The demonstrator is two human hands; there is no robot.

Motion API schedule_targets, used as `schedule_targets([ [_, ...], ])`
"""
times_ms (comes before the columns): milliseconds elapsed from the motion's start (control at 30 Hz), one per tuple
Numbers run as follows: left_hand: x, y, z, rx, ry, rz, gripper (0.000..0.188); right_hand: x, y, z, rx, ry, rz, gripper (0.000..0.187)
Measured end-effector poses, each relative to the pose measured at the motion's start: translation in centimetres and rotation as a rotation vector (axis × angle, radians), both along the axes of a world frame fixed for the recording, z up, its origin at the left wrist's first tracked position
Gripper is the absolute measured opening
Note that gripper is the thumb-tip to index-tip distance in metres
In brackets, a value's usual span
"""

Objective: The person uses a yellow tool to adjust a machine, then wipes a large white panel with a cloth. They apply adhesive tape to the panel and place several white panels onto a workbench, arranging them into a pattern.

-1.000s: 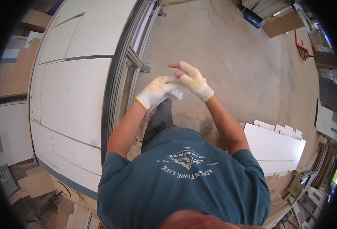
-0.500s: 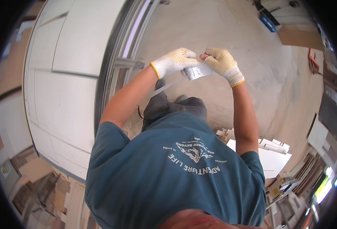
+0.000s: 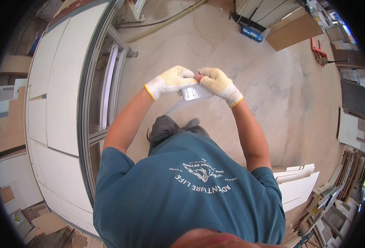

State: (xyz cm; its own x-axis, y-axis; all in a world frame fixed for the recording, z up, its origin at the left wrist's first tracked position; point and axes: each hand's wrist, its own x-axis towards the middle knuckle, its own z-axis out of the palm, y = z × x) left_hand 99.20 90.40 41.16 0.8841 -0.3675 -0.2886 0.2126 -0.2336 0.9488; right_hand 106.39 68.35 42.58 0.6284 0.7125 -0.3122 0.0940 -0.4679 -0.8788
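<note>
Both my hands wear white knitted gloves with yellow dots and are close together in front of me, above the floor. My left hand (image 3: 170, 81) has its fingers closed round a small shiny, silvery-clear roll of film (image 3: 190, 94). Close against it, my right hand (image 3: 220, 85) is closed, with a bare fingertip showing through the glove, and pinches the edge of the film. From the roll a translucent strip (image 3: 175, 108) trails down toward my dark shoes (image 3: 164, 126). The fingers' undersides and part of the roll are hidden.
On the left stands a long workbench with white panels (image 3: 62, 87) and a metal rail edge (image 3: 104, 89). A hose (image 3: 166, 25) lies on the floor ahead. Far right are a blue tool (image 3: 252, 34), a cardboard sheet (image 3: 294, 31) and a red pallet jack (image 3: 318, 51). White boards (image 3: 300, 188) lean on the right.
The view has shifted, and more hose and floor show ahead. My hands now appear further left and lower in view, still together on the film roll.
</note>
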Motion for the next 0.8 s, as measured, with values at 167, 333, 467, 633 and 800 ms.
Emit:
schedule_targets([
  [167,10.8,-8.7,-3.1,-0.055,-0.194,0.176,0.023,9.9,-7.0,-3.7,0.102,-0.286,-0.181,0.027],
  [333,22.5,-15.6,-8.6,0.064,-0.229,0.238,0.023,21.0,-19.0,-12.1,-0.376,-0.527,-0.762,0.021],
  [467,40.8,-16.6,-11.7,-0.153,0.226,0.156,0.019,28.0,-32.1,-14.8,0.034,-0.239,-1.298,0.029],
  [633,76.0,-20.3,-10.9,-0.421,0.212,0.087,0.017,33.1,-37.9,-14.6,0.389,0.070,-1.424,0.041],
  [800,108.7,-27.6,-2.5,-0.412,-0.230,0.321,0.017,39.9,-36.2,-12.6,0.819,0.323,-1.651,0.040],
])
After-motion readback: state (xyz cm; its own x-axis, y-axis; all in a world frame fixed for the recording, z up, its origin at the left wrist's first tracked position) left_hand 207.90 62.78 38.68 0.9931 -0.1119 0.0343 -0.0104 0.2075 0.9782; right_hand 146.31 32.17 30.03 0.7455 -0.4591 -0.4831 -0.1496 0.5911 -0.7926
